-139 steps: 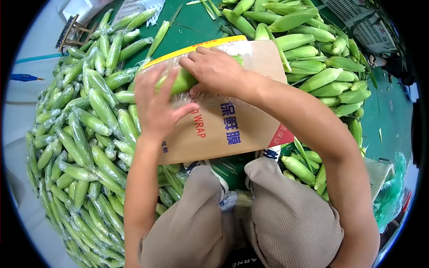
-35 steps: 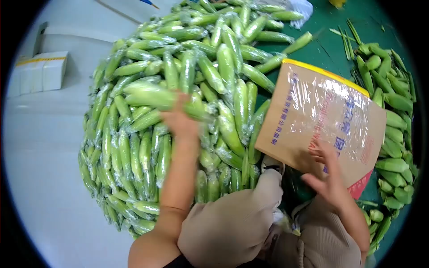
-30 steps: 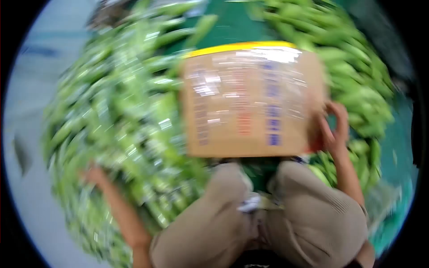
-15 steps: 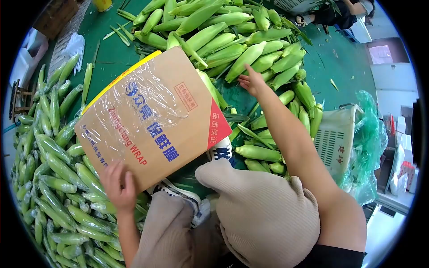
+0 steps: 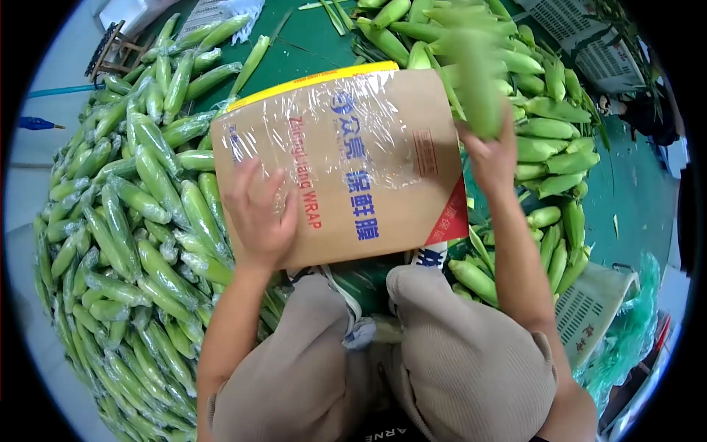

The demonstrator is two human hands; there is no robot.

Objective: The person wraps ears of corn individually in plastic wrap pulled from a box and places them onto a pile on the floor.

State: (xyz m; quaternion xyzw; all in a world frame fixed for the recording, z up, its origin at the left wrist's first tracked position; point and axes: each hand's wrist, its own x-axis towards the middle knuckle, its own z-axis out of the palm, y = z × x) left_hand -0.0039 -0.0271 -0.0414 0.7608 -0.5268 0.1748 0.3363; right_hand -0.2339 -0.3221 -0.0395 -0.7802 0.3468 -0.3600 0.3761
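Observation:
A cardboard box [image 5: 331, 169] with printed lettering and clear film over its top lies in front of my knees. Over the box's lower left part is my left hand [image 5: 259, 217], fingers spread and holding nothing. To the right of the box my right hand [image 5: 492, 151] grips the lower end of a green ear of corn [image 5: 475, 81], which is upright in view and blurred by motion. Unwrapped corn [image 5: 549, 147] is heaped on the right. A large pile of film-wrapped corn [image 5: 155, 173] lies to the left.
A pale crate [image 5: 589, 306] with green plastic [image 5: 626, 346] stands at the lower right. Another crate [image 5: 582, 44] is at the upper right, near part of another person [image 5: 641, 118]. A small wooden stool [image 5: 118, 51] is at the upper left, on the far side of the wrapped pile.
My right hand, empty over the corn heap before, now holds an ear and is beside the box. The view has turned left. My left hand has moved further over the box.

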